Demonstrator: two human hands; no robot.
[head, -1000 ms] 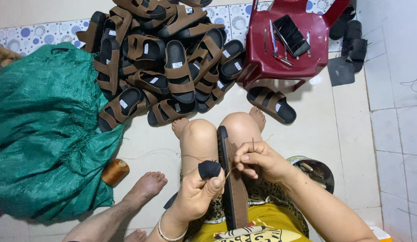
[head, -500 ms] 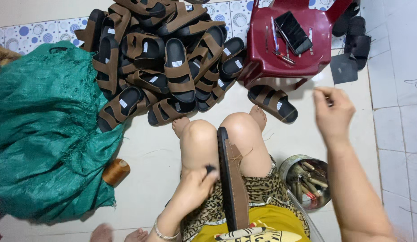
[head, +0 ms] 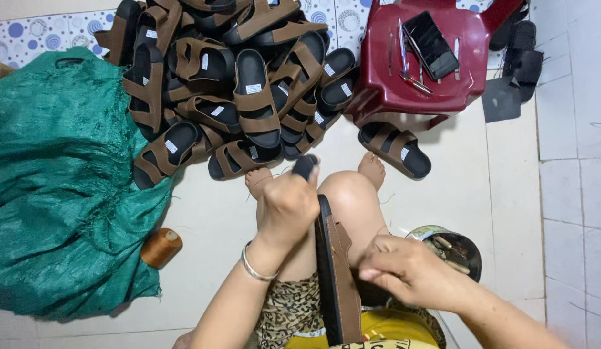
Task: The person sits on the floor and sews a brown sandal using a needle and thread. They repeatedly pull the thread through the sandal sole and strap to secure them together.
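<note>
Between the knees, brown sandal (head: 336, 278) stands on edge, right hand (head: 410, 271) pinching its strap, left hand (head: 287, 207) closed on a small black tool (head: 305, 167); best kept braced, stitches pulled evenly.

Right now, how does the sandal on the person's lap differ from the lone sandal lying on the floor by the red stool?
The lap sandal stands on its edge between the knees, gripped by the right hand; the lone sandal lies flat, sole down, touched by no hand. The lap sandal shows its brown side and stitching; the floor sandal shows its black footbed and two brown straps from above. Both share the same brown and black colours.
</note>
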